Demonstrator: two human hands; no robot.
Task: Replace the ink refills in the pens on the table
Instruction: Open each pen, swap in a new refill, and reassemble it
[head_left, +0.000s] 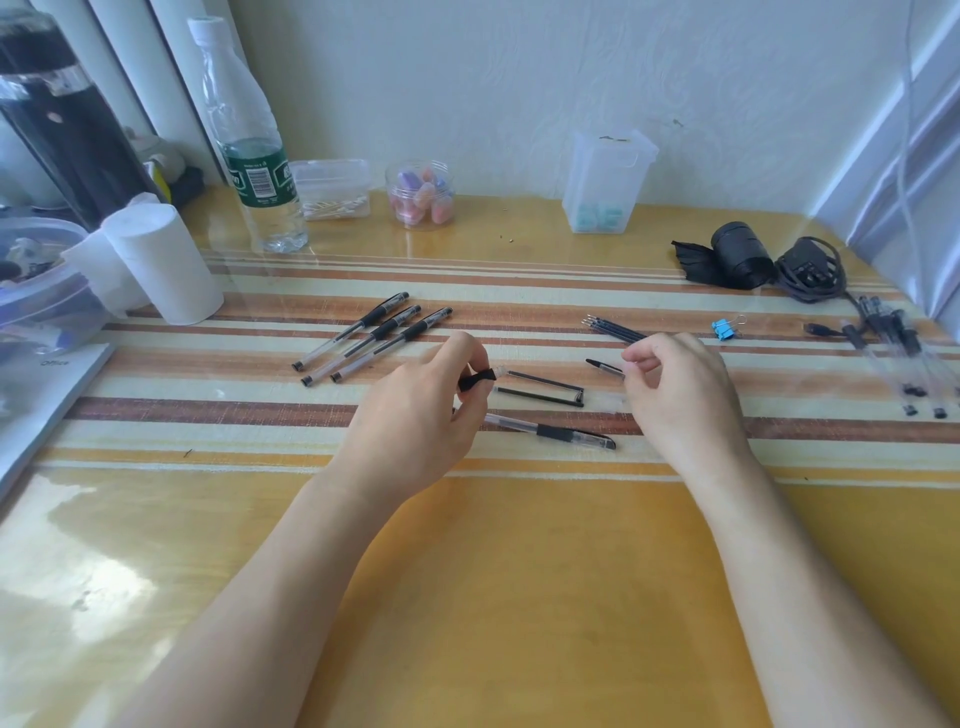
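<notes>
My left hand (415, 415) pinches a clear pen barrel with a black grip (478, 379), its open end pointing right. My right hand (680, 389) holds a short piece with a black point (605, 366), aimed left toward the barrel but apart from it. Between the hands, two thin black refills (540, 391) lie side by side on the striped table. Just in front of them lies a capped pen (550, 431). Three capped pens (374, 338) lie in a row at the left. A small bunch of dark refills (613, 328) sits behind my right hand.
Several more pens (893, 358) lie at the right edge beside a blue binder clip (724, 328), a black roll (737, 254) and a coiled cable (810, 270). Along the back stand a water bottle (249, 156), a jar (420, 195) and clear boxes (605, 182). A paper roll (161, 260) stands at the left.
</notes>
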